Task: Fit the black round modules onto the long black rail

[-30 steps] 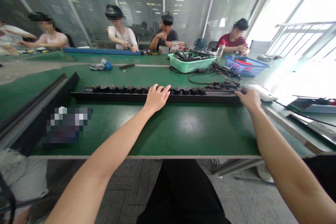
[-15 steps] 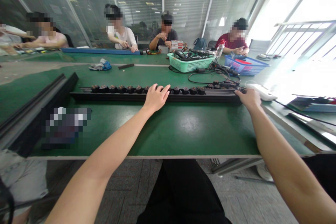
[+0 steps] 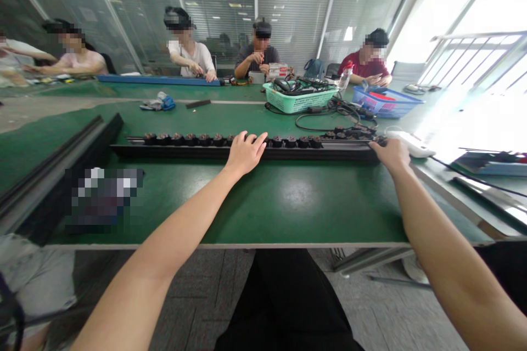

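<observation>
A long black channel (image 3: 189, 152) lies crosswise on the green table. Along it runs a row of round black pieces with brownish tops (image 3: 205, 140), on a thin strip; their exact kind is too small to tell. My left hand (image 3: 246, 152) rests over the middle of the row, palm down, fingers spread and touching the pieces. At the channel's right end, my right hand (image 3: 393, 152) grips with the thumb on the near side; its other fingers are partly hidden. More round pieces (image 3: 349, 132) crowd together just left of the right hand.
Two more black channels (image 3: 53, 192) lie slanted at left, near a pixelated dark item (image 3: 102, 203). Beyond are a green basket of cables (image 3: 300, 101), a blue basket (image 3: 385, 104) and gloves (image 3: 158, 102). A white device (image 3: 415, 146) sits at right. Several people work across the table.
Both of my hands stay where they were. The channel shows hardly any shift; across the table, one person's hands have moved slightly.
</observation>
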Action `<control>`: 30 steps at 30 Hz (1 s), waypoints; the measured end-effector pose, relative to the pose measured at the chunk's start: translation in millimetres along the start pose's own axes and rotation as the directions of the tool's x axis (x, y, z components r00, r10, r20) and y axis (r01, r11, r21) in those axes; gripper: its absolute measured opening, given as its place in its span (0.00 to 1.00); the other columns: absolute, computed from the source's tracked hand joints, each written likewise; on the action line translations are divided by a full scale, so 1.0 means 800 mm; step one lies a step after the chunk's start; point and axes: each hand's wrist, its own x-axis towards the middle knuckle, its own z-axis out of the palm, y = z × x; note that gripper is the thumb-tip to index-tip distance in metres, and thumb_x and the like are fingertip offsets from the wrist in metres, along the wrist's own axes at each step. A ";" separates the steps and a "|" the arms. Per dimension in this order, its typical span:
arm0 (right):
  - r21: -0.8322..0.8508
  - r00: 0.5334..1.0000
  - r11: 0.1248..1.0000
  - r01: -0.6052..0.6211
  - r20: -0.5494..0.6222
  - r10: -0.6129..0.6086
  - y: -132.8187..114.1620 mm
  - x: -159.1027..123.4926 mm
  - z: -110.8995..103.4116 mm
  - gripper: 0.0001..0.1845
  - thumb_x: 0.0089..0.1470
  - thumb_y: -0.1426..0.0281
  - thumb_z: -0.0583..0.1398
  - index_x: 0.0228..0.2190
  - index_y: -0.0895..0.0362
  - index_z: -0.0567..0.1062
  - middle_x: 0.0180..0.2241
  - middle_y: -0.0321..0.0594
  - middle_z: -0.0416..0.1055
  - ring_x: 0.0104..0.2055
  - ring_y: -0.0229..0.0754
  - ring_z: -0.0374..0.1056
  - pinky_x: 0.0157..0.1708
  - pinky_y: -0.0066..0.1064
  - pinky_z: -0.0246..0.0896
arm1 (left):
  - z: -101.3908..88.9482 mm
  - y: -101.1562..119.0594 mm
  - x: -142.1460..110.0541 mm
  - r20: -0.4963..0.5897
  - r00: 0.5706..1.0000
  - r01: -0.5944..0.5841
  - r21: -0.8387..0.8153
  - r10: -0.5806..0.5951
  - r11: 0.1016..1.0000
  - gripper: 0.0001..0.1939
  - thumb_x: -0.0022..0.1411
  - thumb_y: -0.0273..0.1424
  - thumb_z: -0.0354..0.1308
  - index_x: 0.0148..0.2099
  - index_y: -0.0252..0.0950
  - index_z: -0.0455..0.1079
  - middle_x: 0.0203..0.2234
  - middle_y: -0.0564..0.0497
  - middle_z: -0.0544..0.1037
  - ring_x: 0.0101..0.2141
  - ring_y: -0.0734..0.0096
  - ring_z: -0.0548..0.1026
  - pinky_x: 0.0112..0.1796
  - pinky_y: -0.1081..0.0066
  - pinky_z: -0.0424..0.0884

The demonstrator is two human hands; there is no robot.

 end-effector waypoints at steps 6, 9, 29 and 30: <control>0.063 0.998 0.997 0.039 -0.056 -0.036 -0.001 -0.007 -0.003 0.31 0.61 0.56 0.62 0.62 0.55 0.77 0.53 0.58 0.77 0.57 0.62 0.73 0.53 0.47 0.69 | -0.001 0.000 0.000 0.002 1.000 0.000 0.009 0.000 1.000 0.26 0.81 0.39 0.42 0.73 0.42 0.66 0.58 0.42 0.80 0.65 0.42 0.67 0.64 0.46 0.64; 0.077 0.996 0.995 0.058 -0.065 -0.053 0.000 -0.008 -0.004 0.30 0.60 0.56 0.61 0.60 0.53 0.78 0.53 0.55 0.78 0.56 0.61 0.73 0.53 0.48 0.68 | -0.001 0.001 0.000 0.005 1.000 0.002 -0.007 -0.002 1.000 0.27 0.81 0.39 0.41 0.73 0.41 0.66 0.59 0.41 0.80 0.66 0.42 0.67 0.64 0.46 0.63; 0.052 0.997 0.998 0.018 -0.076 -0.014 0.007 0.002 -0.004 0.27 0.62 0.59 0.61 0.60 0.52 0.78 0.56 0.54 0.76 0.59 0.60 0.71 0.56 0.49 0.67 | 0.001 0.000 0.000 -0.008 1.000 -0.004 -0.001 0.004 1.000 0.27 0.80 0.39 0.41 0.73 0.42 0.66 0.58 0.41 0.80 0.65 0.43 0.68 0.63 0.46 0.64; 0.056 0.997 0.998 0.019 -0.079 -0.014 0.008 0.003 -0.004 0.27 0.62 0.60 0.61 0.60 0.52 0.78 0.55 0.54 0.77 0.59 0.60 0.71 0.56 0.49 0.67 | 0.001 0.000 0.001 -0.005 1.000 -0.002 -0.001 0.002 1.000 0.27 0.80 0.39 0.41 0.73 0.41 0.66 0.58 0.41 0.80 0.65 0.43 0.67 0.64 0.46 0.64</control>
